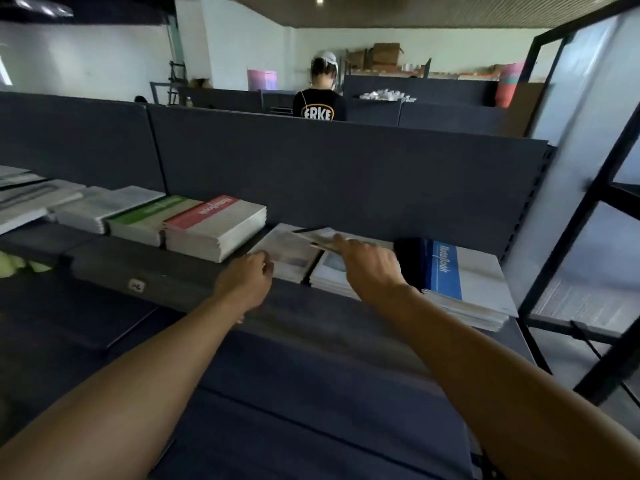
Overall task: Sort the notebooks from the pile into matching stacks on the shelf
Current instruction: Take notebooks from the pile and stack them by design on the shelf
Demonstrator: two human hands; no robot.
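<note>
On the dark shelf [194, 285] lie several notebook stacks: a red-banded stack [214, 226], a green-banded stack [152, 216], a white stack [104, 207] and a blue-banded stack [464, 282] at the right. My right hand [370, 261] grips a pale notebook [317, 239], held tilted just above a low pale stack [332, 268]. My left hand [247, 278] hovers with curled fingers at the front edge of another low pale stack [287, 251]; whether it touches the stack is unclear. The frame is motion-blurred.
A dark back panel [346, 174] rises behind the shelf. A black metal rack frame [568, 251] stands at the right. A lower dark shelf surface [311, 393] runs under my arms. A person in a black shirt [320, 105] stands beyond the panel, facing away.
</note>
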